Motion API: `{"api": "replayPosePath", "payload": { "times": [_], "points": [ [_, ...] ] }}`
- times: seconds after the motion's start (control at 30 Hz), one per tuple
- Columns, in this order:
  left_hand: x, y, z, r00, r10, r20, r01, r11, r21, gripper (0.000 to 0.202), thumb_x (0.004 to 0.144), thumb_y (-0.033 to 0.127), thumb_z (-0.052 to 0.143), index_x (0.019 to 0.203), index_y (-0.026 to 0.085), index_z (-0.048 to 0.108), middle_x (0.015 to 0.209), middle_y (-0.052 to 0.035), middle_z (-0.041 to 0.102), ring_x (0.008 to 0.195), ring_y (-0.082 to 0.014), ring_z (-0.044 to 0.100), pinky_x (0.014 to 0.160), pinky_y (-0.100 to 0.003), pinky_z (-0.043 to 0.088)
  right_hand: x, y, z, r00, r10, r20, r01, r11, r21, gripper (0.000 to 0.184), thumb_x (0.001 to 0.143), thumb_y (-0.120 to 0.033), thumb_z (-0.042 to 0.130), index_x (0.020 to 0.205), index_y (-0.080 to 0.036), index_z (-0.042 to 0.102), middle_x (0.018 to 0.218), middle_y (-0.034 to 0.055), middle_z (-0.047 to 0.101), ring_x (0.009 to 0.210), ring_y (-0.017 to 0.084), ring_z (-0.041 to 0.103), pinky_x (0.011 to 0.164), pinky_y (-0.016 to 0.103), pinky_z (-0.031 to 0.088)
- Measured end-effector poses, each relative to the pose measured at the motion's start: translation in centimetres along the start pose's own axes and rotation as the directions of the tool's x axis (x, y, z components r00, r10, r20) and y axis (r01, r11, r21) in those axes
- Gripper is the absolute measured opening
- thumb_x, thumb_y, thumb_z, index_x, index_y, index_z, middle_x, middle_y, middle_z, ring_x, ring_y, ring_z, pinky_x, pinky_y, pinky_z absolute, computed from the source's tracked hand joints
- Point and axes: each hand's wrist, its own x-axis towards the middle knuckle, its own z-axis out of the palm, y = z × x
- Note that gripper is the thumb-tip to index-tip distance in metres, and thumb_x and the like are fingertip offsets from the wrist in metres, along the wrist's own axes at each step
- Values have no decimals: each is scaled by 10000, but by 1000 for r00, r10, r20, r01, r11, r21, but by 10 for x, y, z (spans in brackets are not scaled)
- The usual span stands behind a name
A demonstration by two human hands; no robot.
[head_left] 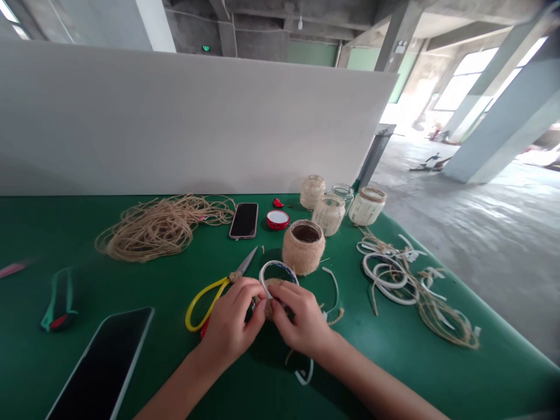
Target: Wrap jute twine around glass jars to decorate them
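Fingertips point(251, 289) of the left hand point(230, 321) and right hand point(301, 318) clenched on a white plastic ring point(278, 269), its lower part bound in jute twine point(272, 294), held above a green worktable point(437, 373). Just left, open yellow-handled scissors point(246, 261); just beyond, a twine-covered glass jar point(303, 247).

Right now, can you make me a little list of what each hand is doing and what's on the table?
Left hand: holding a twine bundle and a white ring
Right hand: holding the same bundle and ring
Nearest tool: yellow scissors, under the left hand
Table: green table
Also there: twine-wrapped jar, glass jars, twine pile, phone, red lid, white strips
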Motion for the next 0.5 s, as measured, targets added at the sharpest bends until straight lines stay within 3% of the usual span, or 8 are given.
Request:
{"api": "replayPosePath", "payload": {
  "times": [0.3,0.5],
  "points": [
    [-1,1,-1,996,31,89,-30,999,-11,76,823,118,436,838,179,478,820,-50,519,768,-161,523,661,-258,425,1,-2,-1,996,83,-24,-80,990,120,191,750,-92,398,589,-177,456,582,-16,429,565,105,403,545,217,322],
    [1,0,0,997,66,39,-65,997,-29,75,828,107,421,830,172,459,818,-52,495,780,-167,501,685,-277,408,3,-2,-2,975,214,62,-223,930,291,235,770,-111,394,583,-145,531,570,-17,468,555,89,388,520,204,303]
  ]
}}
